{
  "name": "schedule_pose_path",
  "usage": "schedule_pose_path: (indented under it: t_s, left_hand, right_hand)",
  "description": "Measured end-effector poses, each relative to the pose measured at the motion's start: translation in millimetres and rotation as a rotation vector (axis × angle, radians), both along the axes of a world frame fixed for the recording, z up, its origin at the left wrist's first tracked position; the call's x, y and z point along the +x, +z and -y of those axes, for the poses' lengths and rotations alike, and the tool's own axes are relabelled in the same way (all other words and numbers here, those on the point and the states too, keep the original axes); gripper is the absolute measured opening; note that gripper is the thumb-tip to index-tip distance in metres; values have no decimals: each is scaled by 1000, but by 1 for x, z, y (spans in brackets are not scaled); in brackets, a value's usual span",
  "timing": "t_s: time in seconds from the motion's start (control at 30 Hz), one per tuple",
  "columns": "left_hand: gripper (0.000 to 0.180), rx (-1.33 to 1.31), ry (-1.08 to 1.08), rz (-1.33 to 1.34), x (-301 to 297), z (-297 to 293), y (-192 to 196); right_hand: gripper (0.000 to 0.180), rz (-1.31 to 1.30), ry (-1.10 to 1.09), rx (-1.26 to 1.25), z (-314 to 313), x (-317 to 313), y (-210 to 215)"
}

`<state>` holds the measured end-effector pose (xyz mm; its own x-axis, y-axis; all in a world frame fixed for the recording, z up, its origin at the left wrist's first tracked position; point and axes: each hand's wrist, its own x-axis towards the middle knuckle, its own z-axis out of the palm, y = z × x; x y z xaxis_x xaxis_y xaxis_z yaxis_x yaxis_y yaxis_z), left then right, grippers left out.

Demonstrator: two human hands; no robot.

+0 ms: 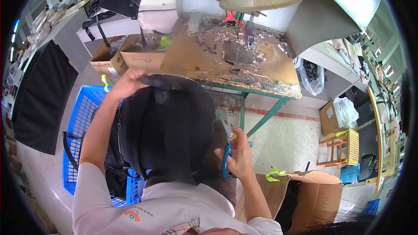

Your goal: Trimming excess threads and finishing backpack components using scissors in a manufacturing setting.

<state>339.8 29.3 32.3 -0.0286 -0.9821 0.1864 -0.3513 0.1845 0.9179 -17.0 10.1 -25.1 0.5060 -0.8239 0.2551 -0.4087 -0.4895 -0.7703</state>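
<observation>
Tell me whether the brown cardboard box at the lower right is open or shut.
Open: the brown cardboard box shows a dark gap between its side panels.

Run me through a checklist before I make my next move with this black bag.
1. Left hand has the black bag by its upper edge: ok.
2. Right hand has the blue-handled scissors: ok.
3. Scissor blades closed: cannot tell, they are blurred.
4. Bag free of the blue basket beside it: cannot tell, the bag hides part of it.
5. Table free of scraps: not ok, bits are scattered over it.
</observation>
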Motion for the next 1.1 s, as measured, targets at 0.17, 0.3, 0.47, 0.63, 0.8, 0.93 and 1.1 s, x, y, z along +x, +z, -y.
schedule_pose_path:
  t_s: [0.17,0.3,0.47,0.63,0.8,0.93,1.1]
  left_hand:
    - [23,-20,99,-66,3,-4,-7]
    - [21,-32,78,-53,3,-9,-6]
    - [20,-47,126,-32,3,-12,-10]
    - [19,14,124,-39,10,-15,-16]
    - [18,-15,117,-2,8,-16,-16]
    - [18,36,129,-128,5,-17,-16]
    - [18,23,105,-117,9,-18,-20]
  right_hand:
    - [62,-70,-57,-142,2,16,10]
    - [59,-88,-38,-186,2,23,14]
    - [54,-63,-15,-147,1,31,11]
    - [49,-11,31,-153,-1,36,7]
    - [50,-29,17,-82,-6,38,6]
    - [53,-29,15,-39,-2,43,9]
    - [54,-43,-17,-170,1,46,7]
